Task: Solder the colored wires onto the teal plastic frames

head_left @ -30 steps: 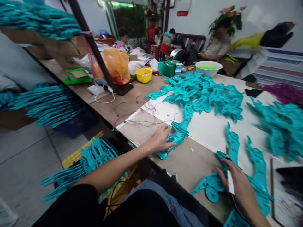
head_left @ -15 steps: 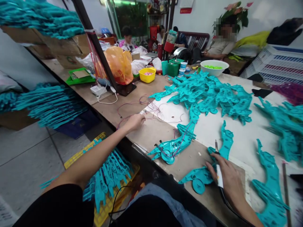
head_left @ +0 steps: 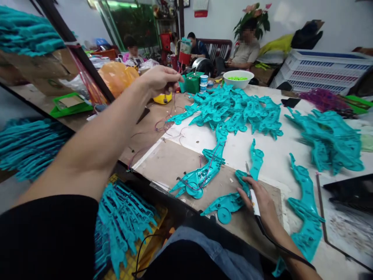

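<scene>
White-and-black soldering iron (head_left: pixel 254 201), slim metal tip (head_left: pixel 247 168).

The left arm (head_left: pixel 78 155) is stretched forward and raised, and its forearm is bare below a black sleeve (head_left: pixel 52 237). The left wrist (head_left: pixel 141 87) bends a little, and the left hand (head_left: pixel 163 79) has its fingers curled, with the fingertips brought together. The right hand (head_left: pixel 262 200) is lower and nearer to the body, its back turned upward, its thumb and fingers bent in a grip (rather like a writing grip). The right forearm (head_left: pixel 294 249) comes from the lower right, also bare.
</scene>
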### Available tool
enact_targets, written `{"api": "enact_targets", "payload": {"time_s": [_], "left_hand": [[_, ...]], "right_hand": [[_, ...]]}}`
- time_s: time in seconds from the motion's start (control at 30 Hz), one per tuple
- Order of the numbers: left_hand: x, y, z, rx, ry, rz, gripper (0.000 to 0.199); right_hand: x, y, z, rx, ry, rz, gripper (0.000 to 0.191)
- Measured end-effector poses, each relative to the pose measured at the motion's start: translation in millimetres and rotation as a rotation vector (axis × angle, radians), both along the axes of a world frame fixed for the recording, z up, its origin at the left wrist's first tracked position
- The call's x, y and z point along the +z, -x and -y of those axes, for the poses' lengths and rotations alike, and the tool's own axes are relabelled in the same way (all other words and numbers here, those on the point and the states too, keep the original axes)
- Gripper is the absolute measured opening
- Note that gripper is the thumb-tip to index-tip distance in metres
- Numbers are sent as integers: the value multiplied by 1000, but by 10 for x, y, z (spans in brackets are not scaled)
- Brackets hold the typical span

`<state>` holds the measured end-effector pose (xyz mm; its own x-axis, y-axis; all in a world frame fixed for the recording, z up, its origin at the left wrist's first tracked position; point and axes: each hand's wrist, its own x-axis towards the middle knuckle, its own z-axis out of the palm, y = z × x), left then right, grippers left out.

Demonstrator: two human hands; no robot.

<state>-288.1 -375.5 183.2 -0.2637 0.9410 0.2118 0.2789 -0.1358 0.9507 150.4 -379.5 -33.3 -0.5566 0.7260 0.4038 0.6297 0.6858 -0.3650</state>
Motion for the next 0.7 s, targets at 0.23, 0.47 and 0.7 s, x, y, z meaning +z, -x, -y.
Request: {"api": "enact_targets", "payload": {"time_s": [0.23, 0.47, 0.7], "left_hand": [[152, 154, 40, 227, 79, -287, 49], [191, -415, 219, -68, -67, -101, 20], [246, -1426, 519, -258, -105, 155, 9]], "right_hand": [[90, -115, -42, -66, -94, -87, 40], [532, -104, -17, -90, -148, -259, 35], [1434, 485, 9, 150, -109, -684, 46]]}}
